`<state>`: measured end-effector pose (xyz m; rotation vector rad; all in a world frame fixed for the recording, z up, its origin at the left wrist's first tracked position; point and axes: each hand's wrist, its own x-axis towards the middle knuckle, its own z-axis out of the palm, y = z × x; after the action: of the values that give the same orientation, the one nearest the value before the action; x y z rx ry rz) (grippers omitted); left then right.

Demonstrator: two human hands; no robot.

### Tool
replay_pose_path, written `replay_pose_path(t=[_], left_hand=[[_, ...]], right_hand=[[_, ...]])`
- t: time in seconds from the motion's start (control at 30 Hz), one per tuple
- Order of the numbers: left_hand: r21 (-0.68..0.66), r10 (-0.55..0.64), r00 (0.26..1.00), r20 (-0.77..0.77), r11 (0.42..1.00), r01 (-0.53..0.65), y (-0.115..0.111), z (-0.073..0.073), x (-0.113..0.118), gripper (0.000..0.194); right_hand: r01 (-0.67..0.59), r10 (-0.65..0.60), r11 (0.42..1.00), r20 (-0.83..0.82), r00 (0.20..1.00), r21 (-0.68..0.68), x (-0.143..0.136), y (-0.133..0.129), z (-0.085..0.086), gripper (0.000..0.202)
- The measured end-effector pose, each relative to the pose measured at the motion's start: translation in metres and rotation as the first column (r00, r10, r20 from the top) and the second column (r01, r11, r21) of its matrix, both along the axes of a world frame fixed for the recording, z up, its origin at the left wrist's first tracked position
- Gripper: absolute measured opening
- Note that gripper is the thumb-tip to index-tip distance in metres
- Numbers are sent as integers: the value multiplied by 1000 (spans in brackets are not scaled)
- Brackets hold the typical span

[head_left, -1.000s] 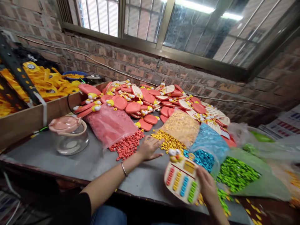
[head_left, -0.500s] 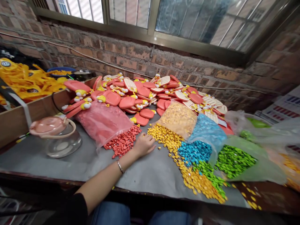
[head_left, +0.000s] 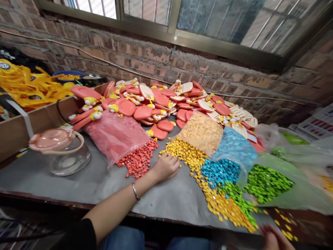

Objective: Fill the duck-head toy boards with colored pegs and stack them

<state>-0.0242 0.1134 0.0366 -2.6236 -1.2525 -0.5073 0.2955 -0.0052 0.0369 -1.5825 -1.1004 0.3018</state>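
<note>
My left hand (head_left: 168,166), with a metal bangle (head_left: 135,191) at its wrist, rests low over the grey table covering (head_left: 166,198). Its fingers are curled down at the near edge of the gold-yellow small pieces (head_left: 182,149); whatever they hold is hidden under them. Just left of this hand lies a heap of small red pieces (head_left: 139,159), spilling from a pink-tinted plastic bag (head_left: 117,139). At the bottom right my right hand (head_left: 275,238) shows only in part, blurred, near the flat orange-yellow pieces (head_left: 229,211) at the table's front edge.
Blue pieces (head_left: 221,170) and green pieces (head_left: 267,182) spill from bags on the right. Behind them are piled red toy parts with duck-like heads (head_left: 161,100). A glass teapot (head_left: 67,159) with a pink lid stands left, beside a wooden board (head_left: 15,135) and yellow parts (head_left: 33,90).
My left hand has shifted slightly right and nearer, with its fingers more curled. My right hand has come into view at the bottom right. The camera view has shifted a little.
</note>
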Motion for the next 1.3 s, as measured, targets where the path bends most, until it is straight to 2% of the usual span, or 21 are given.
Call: replay_pose_path(t=[0.03,0.07,0.1,0.13,0.2,0.23,0.27,0.37,0.43,0.47,0.57,0.67,0.73,0.87,0.93,1.0,1.07,1.1,1.17,1.23,1.3], left_hand=[[1,-17,1000,-4,1000,17,-3,2,2,24],[0,-32,999,-9,1000,32,-5,4,4,24],[-2,-44,999,-15,999,44,-7,5,6,24],[-5,-51,998,-20,999,51,-9,6,8,24],[-15,-50,998,-31,999,49,-11,5,10,21],[-22,-42,998,-36,999,41,-12,4,12,19],[-30,-30,999,-42,999,29,-11,2,13,17],[-52,2,998,-59,999,-5,-10,-6,15,13],[-62,15,998,-68,998,-19,-8,-10,15,14],[-67,21,997,-71,997,-25,-7,-11,15,14],[-73,39,997,-72,996,-44,-4,-13,15,14],[-61,53,997,-61,997,-57,-3,-12,13,13],[-42,60,997,-47,997,-62,-2,-11,11,13],[27,64,998,-3,998,-64,-2,-8,7,9],[76,58,998,28,995,-60,-1,-6,5,6],[133,45,997,66,990,-54,-1,-4,2,6],[190,31,993,117,980,-53,-2,-3,0,11],[215,28,988,149,975,-60,-3,-3,-2,16],[247,29,976,218,965,-84,-5,-4,-4,22],[250,49,958,284,960,-124,-7,-5,-6,23],[225,88,940,331,959,-169,-7,-4,-8,22]], right_hand=[[-52,50,997,52,997,53,-12,12,6,32],[-165,153,982,132,979,88,-29,30,14,29],[-331,306,940,234,923,77,-49,53,22,26],[-530,495,848,337,801,12,-72,79,29,25],[-749,737,630,460,495,-203,-123,137,37,24],[-784,780,555,502,373,-279,-150,166,37,23],[-778,788,521,549,280,-352,-176,193,36,22],[-628,720,573,690,77,-527,-239,254,21,34],[-553,674,626,738,28,-550,-267,277,11,41],[-546,668,627,744,11,-556,-276,285,6,46],[-564,677,603,736,-12,-564,-288,297,-2,54],[-578,687,595,726,6,-558,-284,302,-4,41],[-592,687,607,725,56,-530,-275,305,-3,35],[-594,652,687,715,252,-418,-244,308,12,36],[-605,627,726,675,389,-326,-222,304,23,36],[-660,620,737,535,574,-145,-196,293,36,34],[-689,647,721,278,710,80,-168,274,48,34],[-683,667,713,147,730,155,-154,262,52,35],[-668,686,723,-70,724,179,-128,235,59,36],[-701,695,711,-210,687,62,-109,207,59,34],[-776,735,616,-258,627,-132,-101,182,51,32]])
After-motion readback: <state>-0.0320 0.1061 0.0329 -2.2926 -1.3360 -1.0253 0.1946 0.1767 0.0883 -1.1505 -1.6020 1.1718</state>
